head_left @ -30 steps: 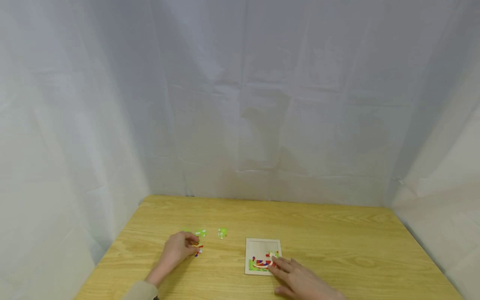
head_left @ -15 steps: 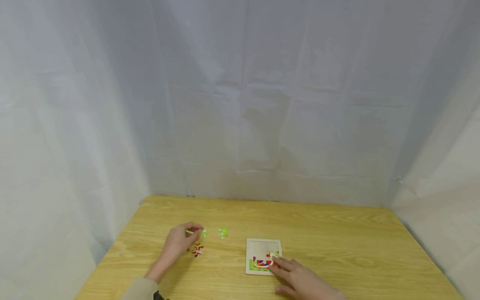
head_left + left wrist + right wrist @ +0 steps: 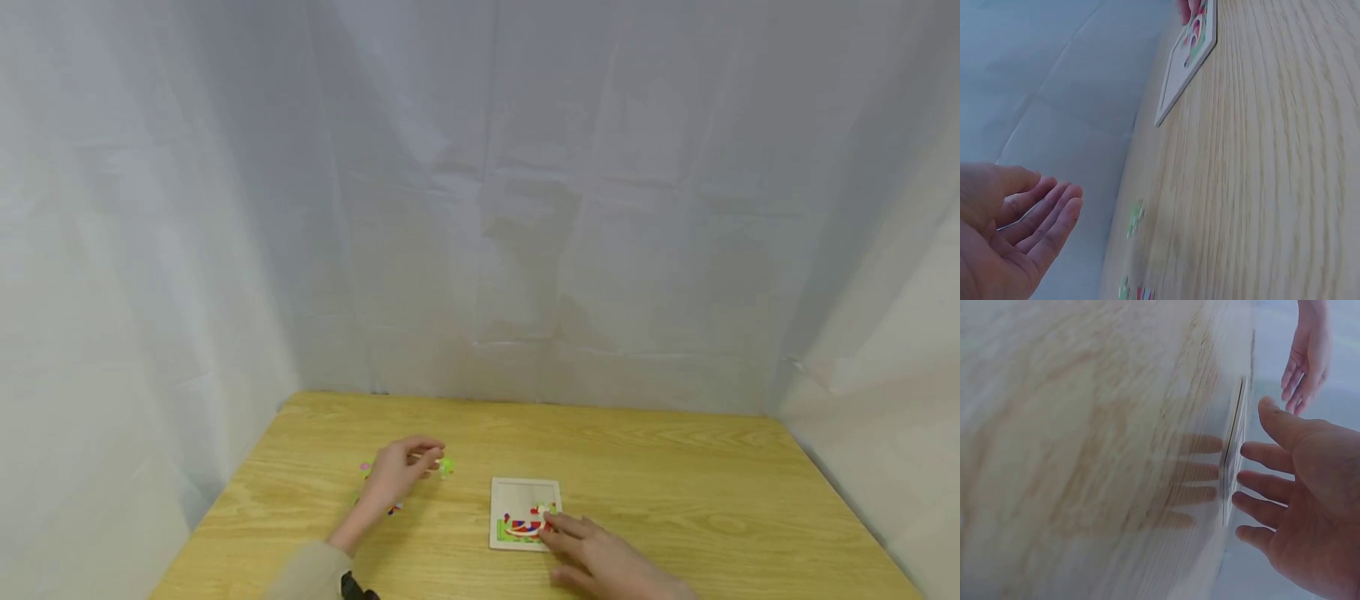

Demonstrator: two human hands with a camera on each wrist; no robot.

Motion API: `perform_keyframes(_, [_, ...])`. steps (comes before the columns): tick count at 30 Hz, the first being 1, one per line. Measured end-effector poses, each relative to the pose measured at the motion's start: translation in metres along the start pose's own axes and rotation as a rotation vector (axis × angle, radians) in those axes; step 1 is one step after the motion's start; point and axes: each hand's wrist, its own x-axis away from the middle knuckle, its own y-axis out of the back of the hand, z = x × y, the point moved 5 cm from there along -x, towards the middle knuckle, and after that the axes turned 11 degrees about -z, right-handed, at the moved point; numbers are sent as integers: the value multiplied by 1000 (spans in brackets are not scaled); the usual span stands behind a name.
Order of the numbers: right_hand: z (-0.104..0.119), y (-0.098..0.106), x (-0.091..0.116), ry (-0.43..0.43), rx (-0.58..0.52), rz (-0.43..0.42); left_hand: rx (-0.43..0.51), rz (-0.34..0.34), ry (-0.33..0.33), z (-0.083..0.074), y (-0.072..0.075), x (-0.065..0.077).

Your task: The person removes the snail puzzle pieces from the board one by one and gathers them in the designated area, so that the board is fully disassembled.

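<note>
My left hand (image 3: pixel 401 468) hovers over the loose jigsaw pieces on the table's left side. Its fingers are loosely bent with nothing between them in the left wrist view. Closest to its fingertips is a green puzzle piece (image 3: pixel 447 465). A pink-and-green piece (image 3: pixel 365 467) and a red-and-blue piece (image 3: pixel 395 507) show partly around the hand and wrist. The square wooden puzzle board (image 3: pixel 517 493) lies flat, its lower part filled with red, blue, white and green pieces. My right hand (image 3: pixel 603 558) has its fingertips at the board's lower right, fingers extended.
The wood-grain table (image 3: pixel 675 475) carries the board and pieces. A pale sheet (image 3: pixel 480 250) hangs behind the table and along both sides. A dark band (image 3: pixel 356 587) sits at the left wrist, by a beige sleeve (image 3: pixel 315 571).
My left hand has moved right and away from me across the loose pieces, from the red piece towards the far green one. The right hand and board have stayed nearly still.
</note>
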Motion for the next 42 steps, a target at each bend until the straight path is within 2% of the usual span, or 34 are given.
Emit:
perform_keyframes(8, [-4, 4, 7, 21, 81, -31, 4, 80, -61, -13, -34, -6])
perform_keyframes(13, [-7, 2, 10, 0, 92, 5, -3, 117, -99, -22, -53, -8])
perform_keyframes(21, [-7, -1, 10, -10, 106, 50, 1, 189, -121, -31, -85, -3])
perform_keyframes(26, [-6, 0, 11, 22, 113, 44, 2, 237, -113, -32, -103, 2])
perform_keyframes(34, [-7, 0, 12, 32, 109, 44, -9, 317, -90, -33, -124, 11])
perform_keyframes(42, [-6, 0, 13, 25, 100, 67, -113, 342, -123, -33, -136, 18])
